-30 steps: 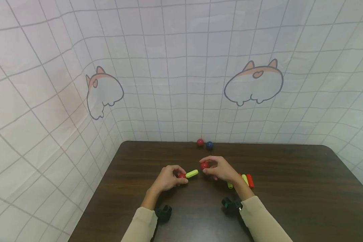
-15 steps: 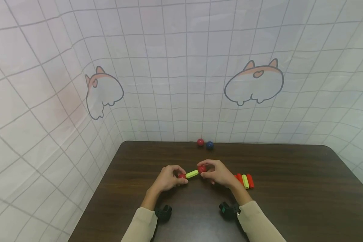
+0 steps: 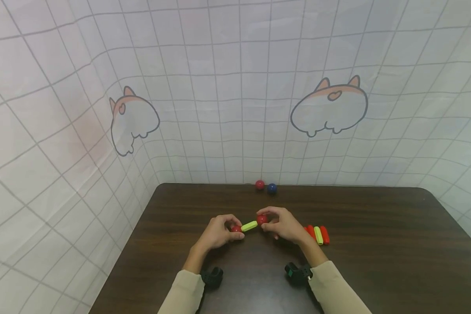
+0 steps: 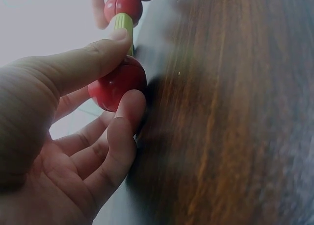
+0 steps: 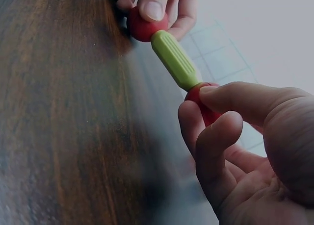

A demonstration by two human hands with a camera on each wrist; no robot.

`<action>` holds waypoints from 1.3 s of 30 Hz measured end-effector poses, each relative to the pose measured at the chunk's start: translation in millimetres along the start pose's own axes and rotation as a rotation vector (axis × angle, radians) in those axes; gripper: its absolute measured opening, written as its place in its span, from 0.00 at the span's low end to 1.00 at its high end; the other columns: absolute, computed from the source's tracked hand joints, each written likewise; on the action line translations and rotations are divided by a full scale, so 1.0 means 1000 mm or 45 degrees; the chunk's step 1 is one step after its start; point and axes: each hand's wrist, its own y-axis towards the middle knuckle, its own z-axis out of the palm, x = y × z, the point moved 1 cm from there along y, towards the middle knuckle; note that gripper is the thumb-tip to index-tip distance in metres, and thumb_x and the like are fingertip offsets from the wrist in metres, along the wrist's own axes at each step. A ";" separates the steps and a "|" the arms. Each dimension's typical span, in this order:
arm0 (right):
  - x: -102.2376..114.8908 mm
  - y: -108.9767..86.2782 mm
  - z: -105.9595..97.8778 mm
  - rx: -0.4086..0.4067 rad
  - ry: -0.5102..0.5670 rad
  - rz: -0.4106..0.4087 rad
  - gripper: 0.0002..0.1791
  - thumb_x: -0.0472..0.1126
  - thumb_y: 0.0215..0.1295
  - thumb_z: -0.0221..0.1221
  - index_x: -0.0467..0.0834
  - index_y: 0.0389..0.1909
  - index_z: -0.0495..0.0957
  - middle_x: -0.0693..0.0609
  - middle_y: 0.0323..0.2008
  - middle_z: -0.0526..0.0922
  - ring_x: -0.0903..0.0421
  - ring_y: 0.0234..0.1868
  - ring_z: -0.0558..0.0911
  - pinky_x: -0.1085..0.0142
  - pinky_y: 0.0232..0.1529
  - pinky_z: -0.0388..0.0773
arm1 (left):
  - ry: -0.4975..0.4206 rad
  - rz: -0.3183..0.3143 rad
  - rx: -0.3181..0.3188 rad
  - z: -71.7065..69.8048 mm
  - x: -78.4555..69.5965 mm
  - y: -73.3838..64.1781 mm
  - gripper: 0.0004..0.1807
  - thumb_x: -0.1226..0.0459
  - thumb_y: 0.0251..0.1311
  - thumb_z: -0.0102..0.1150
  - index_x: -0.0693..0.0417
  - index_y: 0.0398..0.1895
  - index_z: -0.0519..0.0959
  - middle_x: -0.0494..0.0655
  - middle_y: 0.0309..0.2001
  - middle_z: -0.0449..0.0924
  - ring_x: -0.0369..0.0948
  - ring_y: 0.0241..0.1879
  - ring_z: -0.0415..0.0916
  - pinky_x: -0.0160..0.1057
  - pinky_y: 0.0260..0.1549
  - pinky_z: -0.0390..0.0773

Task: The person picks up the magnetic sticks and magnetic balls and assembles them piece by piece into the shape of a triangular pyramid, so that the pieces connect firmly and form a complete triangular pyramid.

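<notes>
My left hand (image 3: 218, 232) pinches a red ball (image 4: 117, 85) between thumb and fingers. A short, ribbed yellow-green rod (image 5: 174, 59) runs from that ball to a second red ball (image 3: 262, 219). My right hand (image 3: 284, 226) grips the second ball with thumb and fingertips. In the right wrist view the rod meets a ball at each end, making one straight piece. The head view shows it just over the dark table, slanting up to the right. My fingers cover part of both balls.
Several red and yellow-green rods (image 3: 318, 235) lie side by side beyond my right forearm, which hides some of them. A loose red ball (image 3: 260, 185) and a blue ball (image 3: 272, 188) sit at the back edge of the dark wooden table (image 3: 377, 240). A grid-patterned curtain (image 3: 227, 87) hangs behind.
My right hand has moved slightly left and down, bringing its red ball against the rod's free end. Both hands have stayed nearly still over the last half second.
</notes>
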 end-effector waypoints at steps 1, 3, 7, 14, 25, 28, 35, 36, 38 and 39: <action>0.001 0.000 0.000 -0.005 -0.006 0.003 0.24 0.33 0.66 0.66 0.38 0.62 0.77 0.36 0.56 0.79 0.60 0.14 0.71 0.70 0.17 0.72 | 0.005 0.004 -0.002 0.000 0.000 0.000 0.15 0.57 0.54 0.78 0.48 0.43 0.84 0.42 0.32 0.81 0.38 0.25 0.79 0.39 0.25 0.79; 0.001 -0.001 0.001 -0.015 -0.023 0.011 0.23 0.33 0.66 0.66 0.38 0.62 0.77 0.36 0.56 0.79 0.60 0.15 0.72 0.69 0.17 0.72 | 0.014 0.009 -0.005 0.000 0.000 0.000 0.15 0.57 0.54 0.78 0.47 0.43 0.84 0.42 0.32 0.81 0.38 0.25 0.79 0.39 0.25 0.79; 0.002 -0.002 0.002 -0.038 -0.045 0.034 0.23 0.33 0.66 0.66 0.39 0.62 0.77 0.38 0.56 0.80 0.59 0.15 0.72 0.69 0.18 0.72 | 0.030 0.030 -0.015 0.001 0.000 0.001 0.16 0.57 0.54 0.78 0.48 0.42 0.84 0.42 0.31 0.81 0.37 0.25 0.78 0.38 0.25 0.78; 0.000 -0.002 0.001 -0.061 -0.056 0.066 0.23 0.33 0.66 0.66 0.39 0.61 0.77 0.39 0.52 0.82 0.58 0.16 0.74 0.67 0.19 0.74 | 0.036 0.042 -0.022 0.002 -0.001 0.001 0.16 0.57 0.53 0.79 0.49 0.42 0.84 0.42 0.31 0.81 0.36 0.25 0.78 0.36 0.24 0.79; -0.002 0.000 0.005 -0.134 -0.080 0.128 0.20 0.33 0.66 0.65 0.43 0.58 0.80 0.41 0.50 0.82 0.57 0.19 0.77 0.63 0.23 0.79 | 0.071 0.020 -0.034 0.002 -0.004 -0.001 0.15 0.53 0.56 0.76 0.48 0.42 0.84 0.42 0.31 0.80 0.37 0.26 0.77 0.36 0.25 0.76; -0.002 0.000 0.006 -0.156 -0.089 0.141 0.20 0.33 0.66 0.66 0.44 0.58 0.80 0.42 0.47 0.84 0.57 0.19 0.78 0.63 0.24 0.79 | 0.071 0.010 -0.036 0.003 -0.004 -0.001 0.13 0.52 0.59 0.74 0.46 0.41 0.84 0.42 0.30 0.80 0.37 0.26 0.78 0.36 0.25 0.77; -0.002 0.000 0.005 -0.144 -0.084 0.120 0.21 0.33 0.66 0.65 0.41 0.60 0.79 0.40 0.50 0.85 0.56 0.23 0.80 0.62 0.27 0.81 | 0.063 0.025 -0.078 0.006 -0.003 0.001 0.10 0.52 0.65 0.68 0.46 0.36 0.84 0.41 0.28 0.80 0.35 0.22 0.78 0.35 0.22 0.77; -0.002 0.000 0.005 -0.137 -0.080 0.112 0.21 0.33 0.67 0.65 0.41 0.60 0.79 0.39 0.51 0.85 0.56 0.24 0.81 0.62 0.27 0.81 | 0.063 0.030 -0.086 0.006 -0.003 0.001 0.10 0.52 0.65 0.68 0.47 0.35 0.84 0.41 0.27 0.81 0.35 0.22 0.78 0.35 0.22 0.77; -0.002 0.001 0.005 -0.127 -0.068 0.098 0.21 0.32 0.67 0.65 0.40 0.60 0.79 0.38 0.53 0.84 0.55 0.26 0.82 0.61 0.28 0.82 | 0.085 0.033 -0.111 0.006 -0.004 0.001 0.10 0.52 0.65 0.68 0.47 0.34 0.84 0.41 0.26 0.80 0.35 0.22 0.76 0.35 0.22 0.75; -0.002 0.001 0.005 -0.121 -0.061 0.088 0.21 0.32 0.67 0.65 0.40 0.61 0.79 0.37 0.53 0.84 0.55 0.27 0.83 0.61 0.29 0.82 | 0.102 0.024 -0.123 0.007 -0.005 0.001 0.10 0.52 0.65 0.68 0.47 0.33 0.84 0.39 0.26 0.80 0.35 0.22 0.75 0.34 0.22 0.74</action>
